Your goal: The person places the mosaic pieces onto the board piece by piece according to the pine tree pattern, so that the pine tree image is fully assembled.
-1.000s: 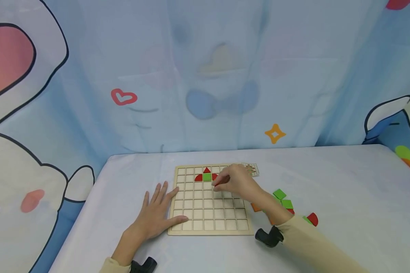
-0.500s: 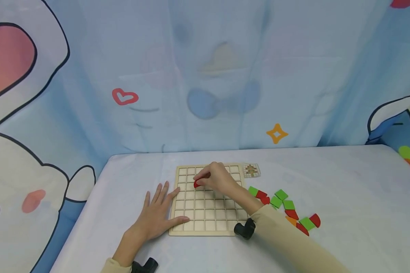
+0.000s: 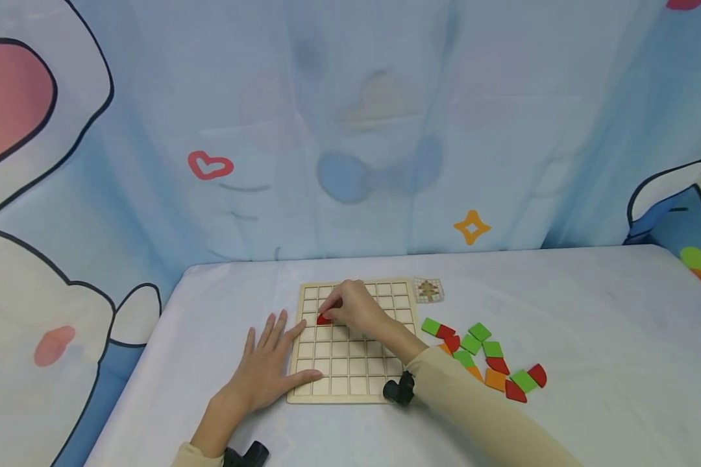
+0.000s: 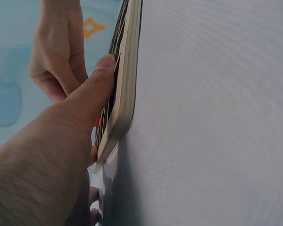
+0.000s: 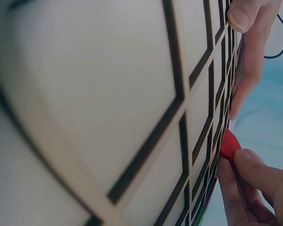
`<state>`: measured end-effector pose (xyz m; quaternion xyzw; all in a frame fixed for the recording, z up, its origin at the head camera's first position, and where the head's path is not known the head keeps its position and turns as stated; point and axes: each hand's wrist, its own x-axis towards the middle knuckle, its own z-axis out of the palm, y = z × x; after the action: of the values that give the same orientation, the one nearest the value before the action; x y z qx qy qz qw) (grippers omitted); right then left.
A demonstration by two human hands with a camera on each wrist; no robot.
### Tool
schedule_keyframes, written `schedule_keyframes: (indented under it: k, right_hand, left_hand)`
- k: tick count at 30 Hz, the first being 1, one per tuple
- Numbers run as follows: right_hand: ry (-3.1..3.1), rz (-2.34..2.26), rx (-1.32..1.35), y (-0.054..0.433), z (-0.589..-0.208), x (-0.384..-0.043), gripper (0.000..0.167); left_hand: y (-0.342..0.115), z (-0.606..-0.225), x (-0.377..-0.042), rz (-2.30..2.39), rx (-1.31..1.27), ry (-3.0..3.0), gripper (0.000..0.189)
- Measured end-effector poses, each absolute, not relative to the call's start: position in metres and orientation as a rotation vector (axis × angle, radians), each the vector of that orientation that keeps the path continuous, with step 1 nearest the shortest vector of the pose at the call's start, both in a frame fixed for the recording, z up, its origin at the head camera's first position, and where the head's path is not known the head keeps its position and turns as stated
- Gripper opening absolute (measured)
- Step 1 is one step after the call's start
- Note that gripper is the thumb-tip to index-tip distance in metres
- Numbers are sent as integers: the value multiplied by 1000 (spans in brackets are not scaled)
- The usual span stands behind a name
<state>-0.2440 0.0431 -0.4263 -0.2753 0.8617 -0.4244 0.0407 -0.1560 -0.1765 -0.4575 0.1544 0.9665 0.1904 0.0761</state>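
My right hand pinches a red rounded tile between thumb and fingertips, low over the upper left squares of a wooden grid board. In the right wrist view the red tile stands at the grid surface, its curved side showing. My left hand is spread with straight fingers at the board's left side. Its thumb lies on the board's lower left edge, as the left wrist view shows with the thumb over the rim. Tiles laid near the board's top are hidden behind my right hand.
Loose green tiles, red tiles and orange tiles lie scattered on the white tabletop to the board's right. A small printed pattern card sits at the board's upper right corner. A blue patterned curtain hangs behind the table.
My right hand has moved left across the board with the red tile, from the middle of the grid to its upper left squares. The left hand has stayed in place.
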Motion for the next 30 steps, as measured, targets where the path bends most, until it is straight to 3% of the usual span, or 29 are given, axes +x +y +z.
schedule_keyframes:
  k: [30]
  right_hand:
    - [2757,-882,-945,29,-416,-239,12]
  left_hand:
    - [-174,-451,-154,565,464,2905,93]
